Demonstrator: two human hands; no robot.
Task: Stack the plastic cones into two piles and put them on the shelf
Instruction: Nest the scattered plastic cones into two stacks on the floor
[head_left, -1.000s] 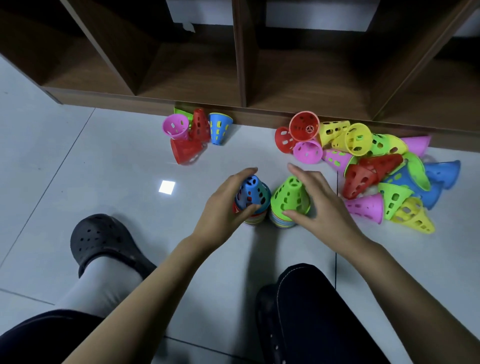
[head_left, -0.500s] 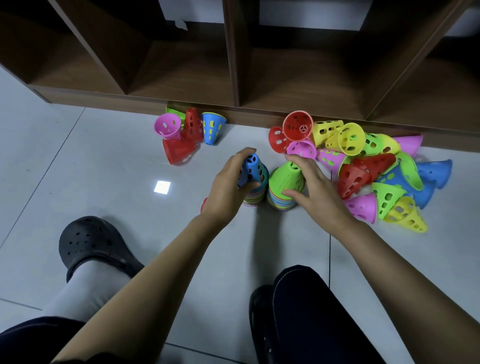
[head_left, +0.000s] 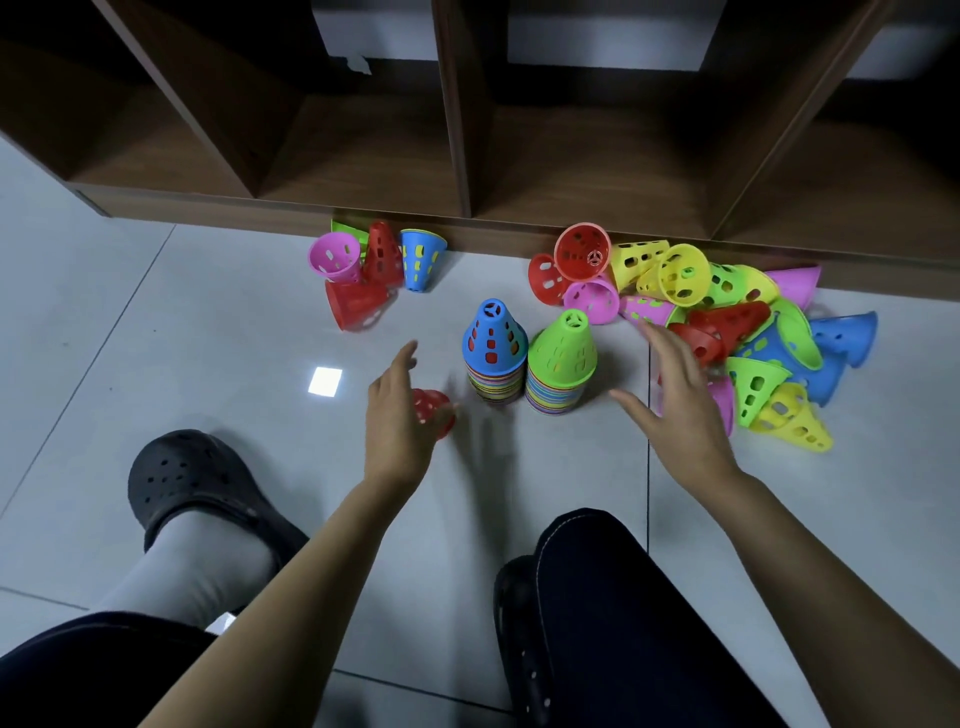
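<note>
I see the wooden shelf (head_left: 571, 171) at the back of the tiled floor (head_left: 156, 338), with loose cones (head_left: 727, 332) heaped against its base on the right. In front, on the floor, the blue-topped pile (head_left: 493, 353) and green-topped pile (head_left: 563, 364) stand upright, touching. The left hand (head_left: 400, 415) and right hand (head_left: 680, 405) flank them, fingers spread, holding nothing. A red cone (head_left: 434, 410) lies by the left hand, perhaps touching it; blur hides that.

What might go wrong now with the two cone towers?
1. The blue-topped stack and green-topped stack stand close together, so a bump from the left hand might topple both.
2. A red cone lies right by that hand; it could roll or get knocked into the blue-topped stack.
3. The right hand hovers over the loose pile, where cones lie jumbled; pulling one out may scatter others.
</note>
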